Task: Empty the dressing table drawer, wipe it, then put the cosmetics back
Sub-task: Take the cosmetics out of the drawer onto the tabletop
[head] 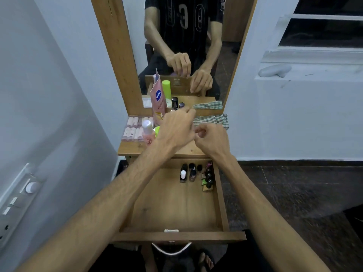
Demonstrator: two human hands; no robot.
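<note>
The wooden drawer is pulled out below me. Several nail polish bottles stand at its back right, with a few more beside them. On the dressing table top stand a pink Vaseline tube, a pink bottle, a lipstick box and a small black bottle. My left hand hovers over the top with its fingers curled. The mirror shows it pinching a small purplish item. My right hand is beside it, fingers curled, with nothing seen in them.
A checked cloth lies at the table's back right against the mirror. A green cap shows behind my left wrist. White walls close in on both sides, with a switch panel at the left. Dark floor lies to the right.
</note>
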